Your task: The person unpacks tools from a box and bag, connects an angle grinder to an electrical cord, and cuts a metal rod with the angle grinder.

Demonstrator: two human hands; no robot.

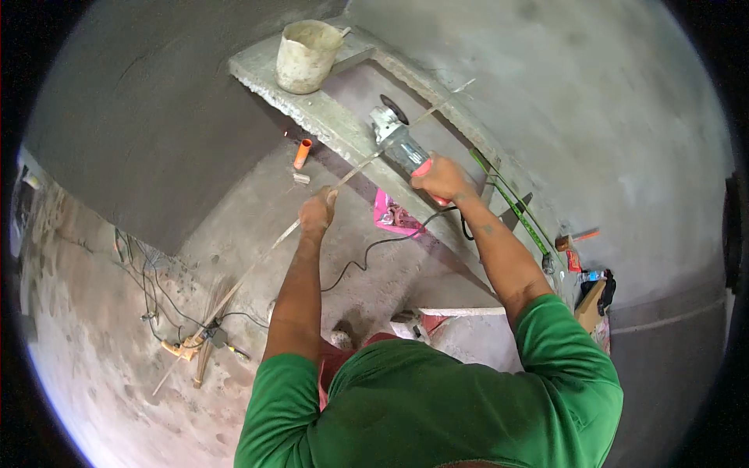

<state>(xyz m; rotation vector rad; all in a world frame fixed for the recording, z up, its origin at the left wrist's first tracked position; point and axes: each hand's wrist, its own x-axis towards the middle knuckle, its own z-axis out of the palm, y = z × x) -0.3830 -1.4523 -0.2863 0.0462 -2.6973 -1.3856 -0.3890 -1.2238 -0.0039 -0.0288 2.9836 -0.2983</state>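
Note:
My right hand (pixel 443 179) is closed round the red rear grip of an angle grinder (pixel 404 151). The grinder's dark disc (pixel 395 109) stands over the opening in a rough concrete counter (pixel 339 129). My left hand (pixel 316 212) pinches a long, thin, pale strip (pixel 285 235); its material I cannot tell. This strip slants up from the floor at lower left, across the counter's near edge and under the grinder, its far end over the opening. From the grinder a black cord (pixel 365 264) hangs toward the floor. Whether the disc touches anything is unclear.
A whitish bucket (pixel 306 62) stands on the counter's far left. An orange tube (pixel 302 154) and an open pink bag (pixel 390 217) are below the counter. Green strips (pixel 524 218) and a hammer (pixel 573 240) lie at right. Cables and sticks (pixel 204 355) clutter the floor at left.

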